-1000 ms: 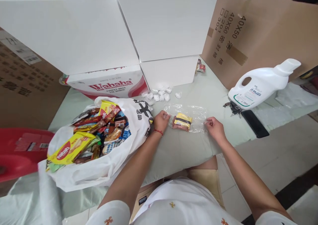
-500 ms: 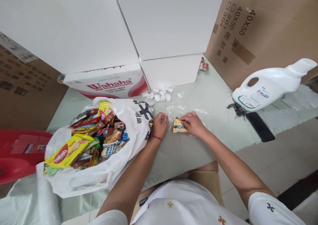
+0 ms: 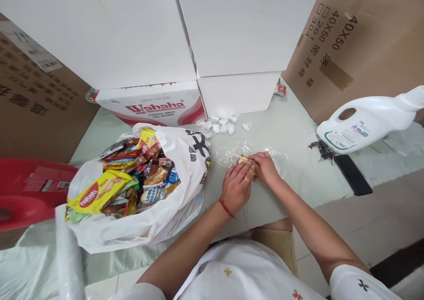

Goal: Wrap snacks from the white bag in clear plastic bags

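Note:
On the table, a small yellow snack packet (image 3: 243,159) lies on a sheet of clear plastic film (image 3: 228,152), mostly covered by my fingers. My left hand (image 3: 236,183), with a red string on its wrist, is closed over the packet's left and near side. From the right, my right hand (image 3: 264,165) grips the same packet, its fingertips touching those of the left. Left of my hands stands a white plastic bag (image 3: 185,181), open and full of wrapped snacks, a yellow wafer pack (image 3: 99,192) on top.
Small white wrapped balls (image 3: 223,124) lie beyond the film, before a Wahaba carton (image 3: 152,106) and white boxes (image 3: 238,92). On the right are a white detergent bottle (image 3: 364,119), keys (image 3: 323,151), a black phone (image 3: 353,174) and a cardboard box (image 3: 364,48). A red plastic item (image 3: 29,194) sits far left.
My left hand has moved right from beside the bag onto the snack packet. My right hand stays at the packet, which is now largely covered. The view has shifted slightly.

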Demonstrator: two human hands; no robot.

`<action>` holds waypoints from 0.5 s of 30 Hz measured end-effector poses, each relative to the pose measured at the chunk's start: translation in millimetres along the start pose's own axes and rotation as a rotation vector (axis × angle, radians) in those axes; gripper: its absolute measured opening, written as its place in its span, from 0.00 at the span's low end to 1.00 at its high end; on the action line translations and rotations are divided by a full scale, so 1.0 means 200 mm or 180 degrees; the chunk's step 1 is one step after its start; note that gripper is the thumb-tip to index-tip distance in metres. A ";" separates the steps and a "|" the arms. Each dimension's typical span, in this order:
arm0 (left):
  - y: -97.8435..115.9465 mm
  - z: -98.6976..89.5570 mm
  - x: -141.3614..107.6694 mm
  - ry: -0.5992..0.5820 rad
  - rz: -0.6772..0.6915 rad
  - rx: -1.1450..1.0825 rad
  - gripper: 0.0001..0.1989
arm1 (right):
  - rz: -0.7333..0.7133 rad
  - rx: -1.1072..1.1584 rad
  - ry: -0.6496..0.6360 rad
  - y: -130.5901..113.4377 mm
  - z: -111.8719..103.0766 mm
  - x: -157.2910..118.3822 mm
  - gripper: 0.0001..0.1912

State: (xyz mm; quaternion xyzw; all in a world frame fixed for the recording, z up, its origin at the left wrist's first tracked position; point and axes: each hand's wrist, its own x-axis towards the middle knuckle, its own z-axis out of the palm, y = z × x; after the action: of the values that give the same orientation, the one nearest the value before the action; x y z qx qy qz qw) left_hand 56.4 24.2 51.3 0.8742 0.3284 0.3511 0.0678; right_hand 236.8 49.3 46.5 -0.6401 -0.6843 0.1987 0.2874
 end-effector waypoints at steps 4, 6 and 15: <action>-0.05 0.10 0.02 -0.0497 -0.0519 0.0065 0.19 | 0.0196 -0.0007 0.0148 0.03 -0.03 -0.05 0.16; -0.07 0.11 0.02 -0.0614 -0.0512 0.0031 0.18 | 0.0391 -0.0003 0.0280 0.04 -0.07 -0.09 0.17; -0.03 0.09 0.08 -0.0929 -0.0535 0.0080 0.15 | 0.1359 0.0773 -0.0571 0.16 -0.26 -0.27 0.20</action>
State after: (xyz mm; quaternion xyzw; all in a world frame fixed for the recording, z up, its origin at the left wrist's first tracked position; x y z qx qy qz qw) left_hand 74.0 40.8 44.5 0.8861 0.3914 0.2094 0.1331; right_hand 295.2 -6.6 57.5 -0.7106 -0.5276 0.3915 0.2518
